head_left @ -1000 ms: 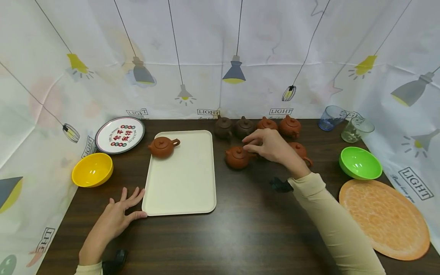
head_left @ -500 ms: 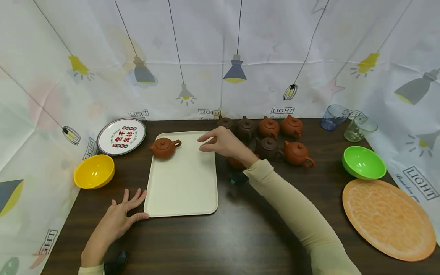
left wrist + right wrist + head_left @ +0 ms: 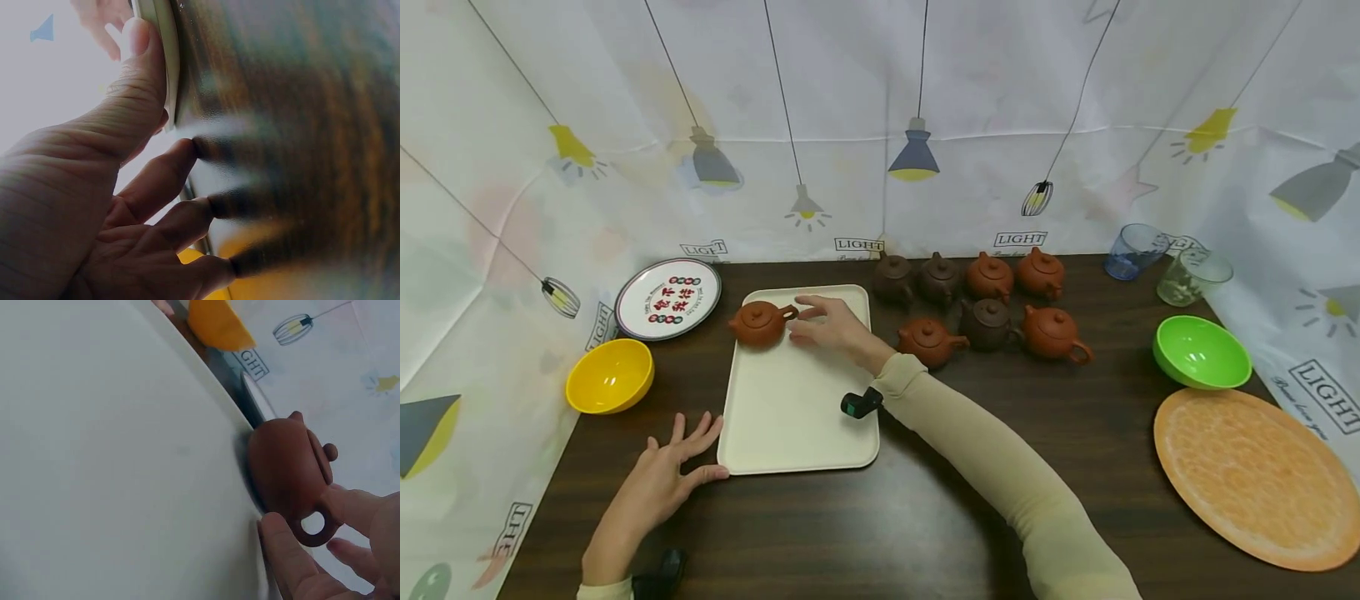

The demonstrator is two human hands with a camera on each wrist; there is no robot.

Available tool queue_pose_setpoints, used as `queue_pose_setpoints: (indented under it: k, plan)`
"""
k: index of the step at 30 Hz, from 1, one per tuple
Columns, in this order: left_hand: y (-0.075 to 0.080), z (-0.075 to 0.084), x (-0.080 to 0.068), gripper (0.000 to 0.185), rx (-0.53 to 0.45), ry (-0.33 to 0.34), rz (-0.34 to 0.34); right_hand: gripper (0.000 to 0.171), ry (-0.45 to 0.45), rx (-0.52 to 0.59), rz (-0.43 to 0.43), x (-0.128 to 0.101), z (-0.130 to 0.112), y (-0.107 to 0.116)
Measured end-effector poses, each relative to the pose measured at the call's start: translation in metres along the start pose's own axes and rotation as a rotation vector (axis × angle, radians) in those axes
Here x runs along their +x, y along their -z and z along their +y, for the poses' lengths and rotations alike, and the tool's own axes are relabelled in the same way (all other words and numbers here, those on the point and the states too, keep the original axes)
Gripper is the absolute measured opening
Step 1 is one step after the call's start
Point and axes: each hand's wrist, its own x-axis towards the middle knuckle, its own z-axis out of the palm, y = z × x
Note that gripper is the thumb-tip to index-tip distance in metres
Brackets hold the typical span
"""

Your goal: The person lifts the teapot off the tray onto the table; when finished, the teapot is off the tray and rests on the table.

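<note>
In the head view a reddish-brown clay teapot (image 3: 760, 325) sits near the top left corner of a cream tray (image 3: 797, 417). My right hand (image 3: 833, 327) is at its handle. In the right wrist view, thumb and finger stand on either side of the handle of the teapot (image 3: 287, 462), spread apart; whether they touch it is unclear. At the tray's lower left corner is my left hand (image 3: 655, 483), its thumb against the rim. The left wrist view shows this thumb on the edge of the tray (image 3: 169, 69), with the other fingertips touching the table.
Right of the tray stand several red and dark brown teapots, including a red teapot (image 3: 931, 342) nearest the tray. A yellow bowl (image 3: 610, 377) and white plate (image 3: 667, 298) lie left. Farther right are a green bowl (image 3: 1202, 352), two glasses and a round pizza-like mat (image 3: 1262, 479).
My right hand has moved left, from beside the red teapot right of the tray, across the tray to the handle of the teapot on it. The left hand has stayed at the tray's corner.
</note>
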Motion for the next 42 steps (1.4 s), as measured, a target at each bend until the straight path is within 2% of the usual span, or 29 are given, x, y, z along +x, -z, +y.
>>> queue_pose_setpoints:
  k: [3, 7, 11, 13, 16, 18, 22, 27, 31, 34, 38, 42]
  plan:
    - [0.008, 0.013, -0.001, 0.083, 0.017, 0.013, -0.018, 0.044, -0.016, 0.042, 0.004, -0.002, -0.002, -0.006]
    - [0.013, 0.021, -0.001, 0.083, 0.026, 0.036, -0.042, 0.034, -0.049, 0.063, 0.001, -0.007, -0.005, -0.013]
    - [0.007, 0.01, 0.0, 0.083, 0.022, 0.028, -0.016, 0.031, -0.091, 0.123, -0.024, -0.01, -0.009, -0.019]
    - [0.001, -0.001, 0.001, 0.084, 0.024, 0.027, -0.013, 0.028, -0.112, 0.14, -0.018, -0.01, -0.01, -0.022]
    - [-0.005, -0.011, 0.004, 0.084, 0.019, 0.03, -0.022, 0.026, -0.141, 0.129, 0.001, -0.012, -0.01, -0.024]
    - [-0.006, -0.013, 0.007, 0.085, 0.025, 0.046, -0.051, 0.025, -0.153, 0.125, 0.007, -0.014, -0.008, -0.023]
    - [0.001, 0.0, 0.01, 0.084, 0.021, 0.06, -0.081, 0.024, -0.137, 0.132, -0.025, -0.024, -0.005, -0.015]
    - [0.007, 0.014, 0.01, 0.083, 0.001, 0.033, -0.072, 0.022, -0.077, 0.119, -0.095, -0.051, -0.003, 0.006]
    - [0.015, 0.028, 0.011, 0.083, 0.018, 0.047, -0.102, 0.02, -0.043, 0.1, -0.136, -0.082, -0.002, 0.033]
    - [0.016, 0.026, 0.012, 0.085, 0.017, 0.049, -0.109, 0.019, -0.026, 0.093, -0.167, -0.11, 0.001, 0.057]
    - [0.012, 0.016, 0.008, 0.085, 0.015, 0.014, -0.064, 0.021, 0.005, 0.073, -0.219, -0.149, 0.013, 0.089]
    - [0.019, 0.017, 0.002, 0.084, 0.03, 0.029, -0.059, 0.026, -0.005, 0.041, -0.223, -0.182, 0.028, 0.115]
